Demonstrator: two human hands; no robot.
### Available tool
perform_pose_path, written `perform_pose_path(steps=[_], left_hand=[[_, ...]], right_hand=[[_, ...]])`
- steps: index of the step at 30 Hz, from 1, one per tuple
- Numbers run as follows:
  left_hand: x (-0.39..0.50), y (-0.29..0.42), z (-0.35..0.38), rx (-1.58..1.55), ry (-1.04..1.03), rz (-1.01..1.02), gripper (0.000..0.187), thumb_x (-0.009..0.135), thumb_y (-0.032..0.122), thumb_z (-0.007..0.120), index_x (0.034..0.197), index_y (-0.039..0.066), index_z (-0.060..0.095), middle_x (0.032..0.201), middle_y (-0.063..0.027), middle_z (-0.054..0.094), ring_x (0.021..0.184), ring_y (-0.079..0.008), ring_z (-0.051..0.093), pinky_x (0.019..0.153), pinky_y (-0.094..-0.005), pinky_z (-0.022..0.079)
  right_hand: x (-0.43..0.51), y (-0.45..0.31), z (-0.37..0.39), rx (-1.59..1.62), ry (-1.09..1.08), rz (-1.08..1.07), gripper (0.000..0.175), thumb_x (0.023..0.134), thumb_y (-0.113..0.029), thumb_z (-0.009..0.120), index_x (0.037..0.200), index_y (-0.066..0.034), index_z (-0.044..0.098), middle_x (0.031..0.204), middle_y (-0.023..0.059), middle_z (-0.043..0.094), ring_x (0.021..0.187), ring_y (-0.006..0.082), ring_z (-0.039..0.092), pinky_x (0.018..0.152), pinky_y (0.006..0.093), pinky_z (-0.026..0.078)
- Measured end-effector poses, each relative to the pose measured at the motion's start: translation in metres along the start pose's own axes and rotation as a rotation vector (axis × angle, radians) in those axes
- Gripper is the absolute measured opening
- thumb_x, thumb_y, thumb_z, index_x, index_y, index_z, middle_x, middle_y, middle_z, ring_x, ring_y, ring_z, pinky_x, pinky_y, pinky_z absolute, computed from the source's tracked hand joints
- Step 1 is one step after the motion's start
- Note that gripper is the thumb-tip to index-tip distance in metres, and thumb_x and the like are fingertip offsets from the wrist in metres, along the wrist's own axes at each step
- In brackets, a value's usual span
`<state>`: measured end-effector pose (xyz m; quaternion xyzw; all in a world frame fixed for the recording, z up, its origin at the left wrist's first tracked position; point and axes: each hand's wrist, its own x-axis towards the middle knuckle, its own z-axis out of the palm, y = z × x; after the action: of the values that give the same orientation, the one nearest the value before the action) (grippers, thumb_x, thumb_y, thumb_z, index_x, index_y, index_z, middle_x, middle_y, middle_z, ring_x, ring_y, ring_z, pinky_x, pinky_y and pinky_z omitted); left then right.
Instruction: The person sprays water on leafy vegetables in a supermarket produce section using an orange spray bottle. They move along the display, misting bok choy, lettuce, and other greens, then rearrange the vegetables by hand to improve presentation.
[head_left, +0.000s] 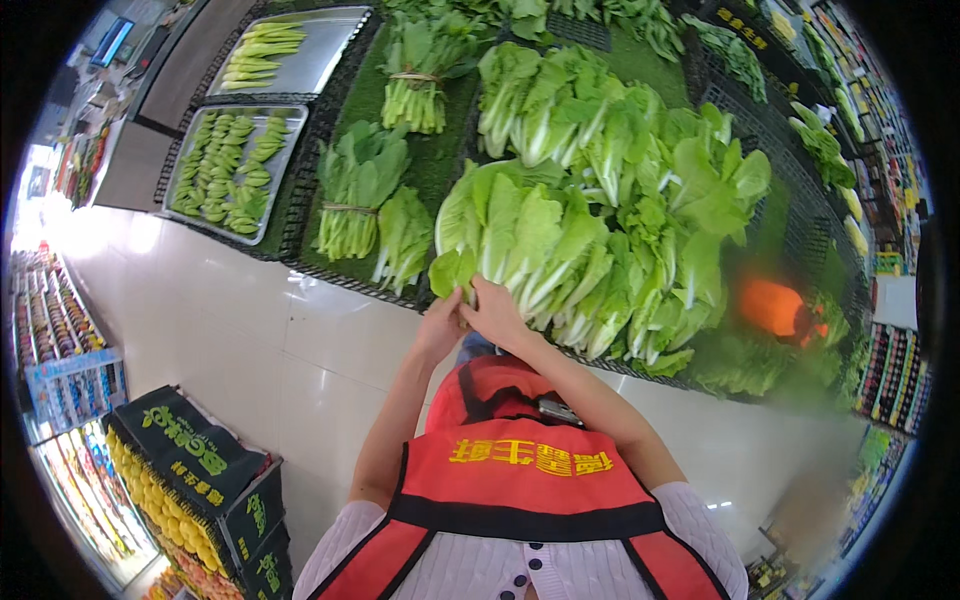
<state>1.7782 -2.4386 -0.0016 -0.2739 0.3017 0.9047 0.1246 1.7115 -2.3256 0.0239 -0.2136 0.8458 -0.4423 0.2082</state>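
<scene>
My left hand (442, 319) and my right hand (495, 307) meet at the near left edge of a pile of leafy lettuce (521, 225). Fingers of both hands pinch the base of a small lettuce leaf (452, 271) there. The pile lies in rows, with white stems towards me and green leaves away. Just left of the hands, a smaller leafy bunch (403, 236) rests on green matting beside a tied bundle of leafy greens (352, 195). A second tied bundle (416, 82) lies farther back.
Metal trays of small green vegetables (296, 124) and pale long vegetables (345, 34) stand at the left. A blurred orange object (770, 306) is at the right. Black crates (259, 517) with yellow fruit stand on the floor at lower left. A black mesh rim (352, 283) edges the display.
</scene>
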Motion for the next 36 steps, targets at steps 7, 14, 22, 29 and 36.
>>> perform_pose_path(steps=[7,14,22,29,36], left_hand=[[0.012,0.062,-0.07,0.292,0.266,0.189,0.034,0.089,0.021,0.048,0.115,-0.001,0.046,0.101,-0.0093,0.059,0.085,-0.0198,0.06,0.071,-0.0351,0.05],[0.061,0.052,-0.131,1.571,0.548,0.325,0.05,0.083,0.02,0.054,0.125,-0.002,0.037,0.107,-0.025,0.053,0.1,-0.0402,0.049,0.091,-0.0428,0.038],[0.016,0.039,-0.055,1.526,0.447,0.539,0.03,0.079,0.011,0.057,0.106,0.0,0.052,0.097,-0.0217,0.057,0.092,-0.0337,0.055,0.078,-0.0401,0.043],[0.028,-0.046,-0.027,1.538,-0.109,0.284,0.021,0.079,0.018,0.055,0.089,0.002,0.065,0.085,-0.0189,0.062,0.08,-0.0309,0.06,0.074,-0.0376,0.046],[0.047,-0.119,-0.007,1.998,-0.108,0.111,0.035,0.081,0.036,0.054,0.095,0.004,0.06,0.092,-0.0176,0.059,0.092,-0.0341,0.054,0.083,-0.0457,0.041]], right_hand=[[0.021,-0.016,0.072,0.161,0.039,-0.122,0.06,0.071,-0.012,0.064,0.119,0.005,0.032,0.096,0.0181,0.055,0.071,0.0276,0.06,0.064,0.0348,0.048],[-0.049,0.094,0.011,-0.149,-0.129,0.271,0.025,0.071,-0.021,0.061,0.089,-0.0036,0.06,0.077,0.0151,0.061,0.077,0.0309,0.059,0.069,0.0375,0.047],[-0.077,0.164,0.001,0.012,0.134,0.659,0.028,0.075,-0.018,0.057,0.098,-0.0018,0.06,0.09,0.0122,0.064,0.082,0.0233,0.06,0.073,0.0315,0.046],[-0.087,0.163,-0.005,0.302,0.269,0.714,0.031,0.079,-0.017,0.058,0.104,0.0018,0.06,0.089,0.01,0.063,0.081,0.0137,0.059,0.067,0.0247,0.046],[-0.11,0.049,-0.079,0.705,0.206,0.586,0.022,0.085,-0.01,0.054,0.099,0.0046,0.061,0.094,0.0089,0.062,0.082,0.016,0.06,0.074,0.0277,0.051]])
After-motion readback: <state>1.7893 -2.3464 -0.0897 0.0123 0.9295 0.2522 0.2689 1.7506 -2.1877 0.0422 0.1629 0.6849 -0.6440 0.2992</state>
